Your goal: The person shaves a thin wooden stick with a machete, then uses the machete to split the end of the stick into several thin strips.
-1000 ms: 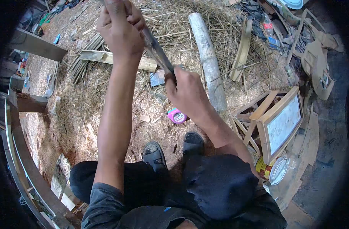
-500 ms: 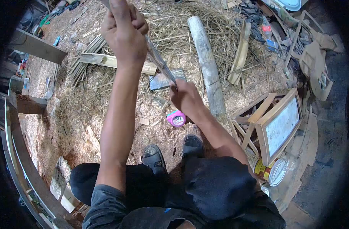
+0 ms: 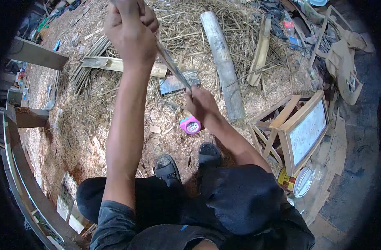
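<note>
My left hand (image 3: 132,35) is raised at the top of the view, closed in a fist around a long, narrow greyish-brown strip (image 3: 172,64). The strip slants down to the right; I cannot make out its material. At its lower end my right hand (image 3: 203,103) is closed on it, fingers wrapped round. Just below my right hand, a pink tape measure (image 3: 190,125) lies on the ground. Behind the strip, a flat grey block (image 3: 178,82) rests on the wood shavings.
A thick bamboo pole (image 3: 223,62) and split bamboo pieces (image 3: 259,52) lie on the litter. To my right are a wooden frame with a pale panel (image 3: 303,131) and a jar (image 3: 303,182). Curved boards (image 3: 21,166) stand at left. My sandalled feet (image 3: 167,167) are below.
Both hands keep hold of the strip. My left hand has shifted slightly up and left. The whole scene has moved a little up and left in view.
</note>
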`<state>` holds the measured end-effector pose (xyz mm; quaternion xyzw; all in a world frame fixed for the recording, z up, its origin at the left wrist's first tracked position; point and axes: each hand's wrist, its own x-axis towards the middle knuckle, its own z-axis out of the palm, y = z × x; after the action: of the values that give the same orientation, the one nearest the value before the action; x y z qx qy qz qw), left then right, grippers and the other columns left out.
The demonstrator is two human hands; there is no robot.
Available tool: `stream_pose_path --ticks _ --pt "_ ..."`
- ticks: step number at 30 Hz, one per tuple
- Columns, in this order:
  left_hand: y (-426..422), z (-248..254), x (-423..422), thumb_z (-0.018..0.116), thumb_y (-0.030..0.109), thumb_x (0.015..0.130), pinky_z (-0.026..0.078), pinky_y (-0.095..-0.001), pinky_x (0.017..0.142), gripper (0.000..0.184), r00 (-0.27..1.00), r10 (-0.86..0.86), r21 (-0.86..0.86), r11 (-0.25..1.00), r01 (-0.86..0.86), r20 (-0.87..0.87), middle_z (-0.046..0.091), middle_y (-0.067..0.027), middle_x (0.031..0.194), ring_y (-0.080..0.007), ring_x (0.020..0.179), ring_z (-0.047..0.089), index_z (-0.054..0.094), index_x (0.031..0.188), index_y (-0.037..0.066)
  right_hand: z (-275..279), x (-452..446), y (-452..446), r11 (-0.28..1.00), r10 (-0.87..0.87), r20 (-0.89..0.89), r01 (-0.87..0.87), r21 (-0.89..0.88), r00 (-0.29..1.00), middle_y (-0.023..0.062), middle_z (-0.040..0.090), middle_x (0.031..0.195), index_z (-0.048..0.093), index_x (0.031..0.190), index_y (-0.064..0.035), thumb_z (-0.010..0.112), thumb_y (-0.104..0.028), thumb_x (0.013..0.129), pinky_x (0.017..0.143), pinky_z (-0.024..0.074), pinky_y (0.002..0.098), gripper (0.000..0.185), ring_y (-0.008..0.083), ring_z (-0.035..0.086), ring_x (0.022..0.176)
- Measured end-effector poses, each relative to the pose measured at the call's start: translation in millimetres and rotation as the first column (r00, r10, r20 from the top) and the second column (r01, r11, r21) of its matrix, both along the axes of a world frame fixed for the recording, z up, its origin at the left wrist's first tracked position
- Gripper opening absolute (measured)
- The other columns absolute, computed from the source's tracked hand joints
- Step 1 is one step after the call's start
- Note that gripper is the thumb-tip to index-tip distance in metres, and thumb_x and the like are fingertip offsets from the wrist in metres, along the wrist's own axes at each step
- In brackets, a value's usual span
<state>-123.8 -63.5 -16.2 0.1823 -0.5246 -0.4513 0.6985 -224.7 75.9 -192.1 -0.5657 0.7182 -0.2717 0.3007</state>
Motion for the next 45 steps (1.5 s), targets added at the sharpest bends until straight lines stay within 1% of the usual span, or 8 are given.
stream_pose_path --ticks 10,17,20,28,34,36,41,45 --pt "5.1 1.6 3.2 0.046 0.050 0.100 0.021 -0.0270 0.043 0.051 0.999 -0.023 -0.007 1.000 0.023 -0.036 0.025 0.0014 0.054 -0.0101 0.044 0.024 0.036 0.068 0.011 -1.3 -16.1 -15.6 0.999 0.007 0.041 -0.009 0.047 0.999 0.0136 0.059 0.059 0.058 0.077 0.0000 0.033 -0.041 0.101 0.053 0.0473 0.0394 0.054 0.0301 0.062 0.056" --pt "10.7 -1.2 -10.5 0.046 0.051 0.099 0.020 -0.0263 0.042 0.052 0.999 0.023 -0.015 1.000 -0.024 -0.022 0.026 0.0011 0.054 -0.0088 0.044 0.022 0.037 0.070 0.010 44.9 -6.4 4.7 0.916 0.071 0.077 -0.034 -0.399 0.995 0.0231 0.058 0.064 0.057 0.085 0.0014 0.052 -0.016 0.094 0.056 0.0495 0.0454 0.020 0.0391 0.063 0.061" --pt "15.6 -0.9 -15.9 0.047 0.050 0.099 0.021 -0.0259 0.042 0.050 0.999 -0.008 -0.028 1.000 0.007 -0.038 0.026 0.0007 0.054 -0.0090 0.044 0.023 0.040 0.071 0.009 -16.4 -9.4 6.3 0.998 -0.063 0.018 0.064 -0.021 0.998 0.0250 0.059 0.066 0.057 0.085 0.0017 0.050 -0.016 0.095 0.059 0.0477 0.0495 0.022 0.0427 0.062 0.064" --pt "12.1 2.6 -16.5 0.050 0.050 0.098 0.023 -0.0253 0.043 0.050 1.000 -0.003 -0.040 0.999 0.002 -0.026 0.030 0.0006 0.055 -0.0089 0.046 0.028 0.042 0.072 0.008 -13.5 -18.5 -3.5 0.999 -0.016 0.265 0.025 -0.031 0.964 0.0226 0.060 0.063 0.058 0.080 0.0007 0.046 -0.017 0.096 0.049 0.0408 0.0395 0.026 0.0347 0.059 0.052" --pt "7.6 -7.1 -19.6 0.050 0.049 0.099 0.027 -0.0250 0.042 0.047 0.999 0.040 -0.084 0.996 -0.038 0.018 0.035 -0.0016 0.055 -0.0095 0.046 0.032 0.045 0.077 0.007 -21.2 -15.7 -15.5 0.983 -0.015 -0.008 0.013 -0.181 1.000 0.0197 0.059 0.059 0.057 0.082 0.0042 0.049 -0.018 0.095 0.048 0.0442 0.0385 0.027 0.0304 0.059 0.050" --pt "5.0 -9.9 -17.5 0.050 0.049 0.098 0.026 -0.0250 0.042 0.047 0.999 0.034 -0.078 0.996 -0.032 0.023 0.035 -0.0015 0.056 -0.0094 0.046 0.031 0.044 0.077 0.007 -15.2 -23.6 -21.5 0.971 -0.164 0.666 0.002 0.237 0.728 0.0139 0.055 0.054 0.056 0.080 0.0046 0.052 -0.020 0.096 0.046 0.0430 0.0356 0.029 0.0225 0.056 0.047" --pt "-12.7 -15.1 -23.0 0.051 0.047 0.099 0.021 -0.0248 0.039 0.044 0.995 -0.031 0.034 0.999 0.035 -0.092 0.030 0.0047 0.056 -0.0054 0.044 0.026 0.038 0.070 0.016 31.1 0.7 -12.8 0.913 0.021 0.137 0.037 -0.406 0.990 0.0119 0.055 0.055 0.056 0.080 0.0019 0.054 -0.013 0.094 0.046 0.0428 0.0384 0.021 0.0262 0.057 0.048" --pt "-12.9 -6.3 -18.3 0.052 0.051 0.097 0.024 -0.0254 0.042 0.049 0.998 0.069 -0.037 0.997 -0.068 0.012 0.031 0.0002 0.055 -0.0090 0.045 0.030 0.042 0.075 0.008 -49.6 -9.0 -9.8 0.993 0.003 -0.023 -0.006 -0.121 1.000 0.0187 0.057 0.061 0.058 0.083 0.0030 0.051 -0.014 0.094 0.054 0.0457 0.0463 0.021 0.0366 0.059 0.053"
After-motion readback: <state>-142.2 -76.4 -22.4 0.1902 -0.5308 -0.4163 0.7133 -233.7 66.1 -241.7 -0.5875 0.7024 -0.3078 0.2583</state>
